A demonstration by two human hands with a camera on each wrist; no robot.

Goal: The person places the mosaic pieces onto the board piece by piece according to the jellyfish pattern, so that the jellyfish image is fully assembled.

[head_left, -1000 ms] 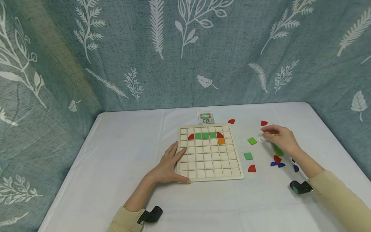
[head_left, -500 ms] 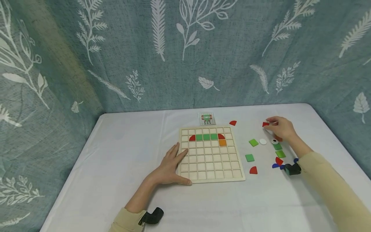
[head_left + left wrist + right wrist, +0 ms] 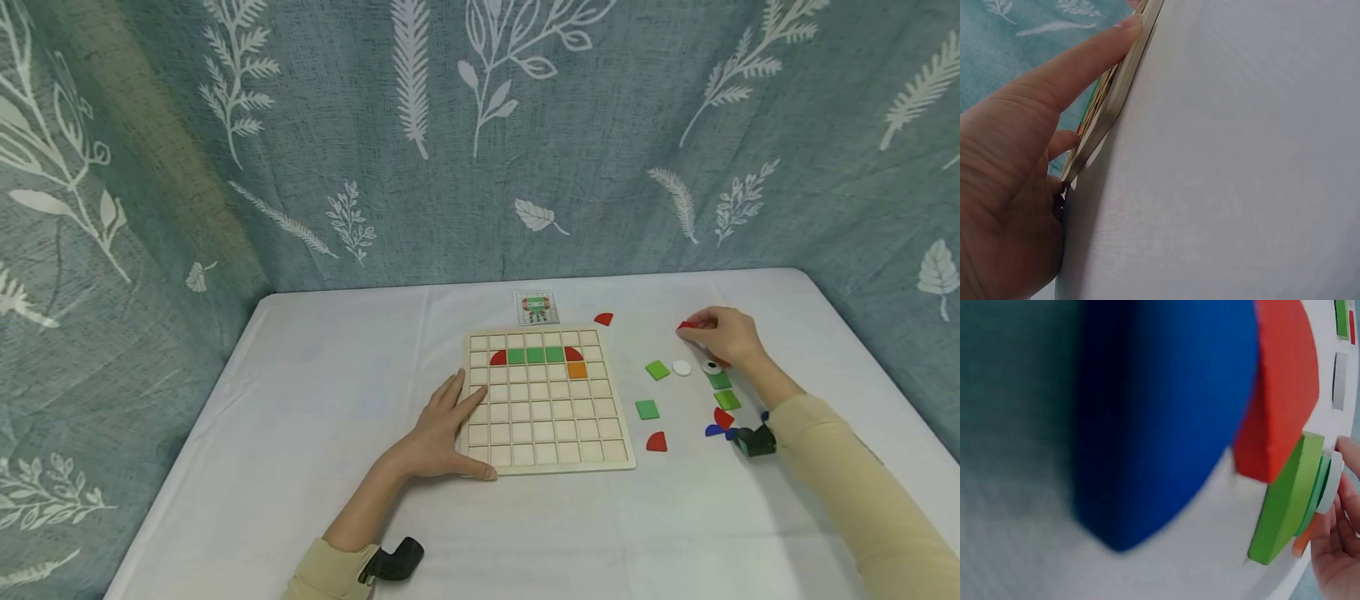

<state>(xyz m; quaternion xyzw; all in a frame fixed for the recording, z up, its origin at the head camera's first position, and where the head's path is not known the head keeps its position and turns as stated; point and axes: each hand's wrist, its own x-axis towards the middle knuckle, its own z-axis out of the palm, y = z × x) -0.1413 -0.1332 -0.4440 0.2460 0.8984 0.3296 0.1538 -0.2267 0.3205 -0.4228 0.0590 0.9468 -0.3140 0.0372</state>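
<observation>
- Head: my left hand (image 3: 441,429) is spread at the left side of the grid board (image 3: 539,411), thumb by its near corner, index fingertip over the left-hand cells
- Head: board sits mid-table on white cloth (image 3: 360,375); one row has three green squares (image 3: 535,356) between two red quarters (image 3: 573,354), orange square (image 3: 577,369) under the right one
- Head: my right hand (image 3: 726,335) pinches a red piece (image 3: 686,326), well right of the board; fingers cover most of it, shape unreadable
- Head: orange piece (image 3: 722,362) half hidden under that hand, blue pieces (image 3: 714,431) partly behind the black wrist camera (image 3: 756,440); card (image 3: 536,307) behind the board, print too small to read
- Left wrist: thumb straight on the board's edge, other fingers mostly hidden, board edge-on and cut off at top
- Right wrist: blurred blue piece fills the foreground, cut off at top; my right hand is cropped at the right border, can't tell the pinch from here
</observation>
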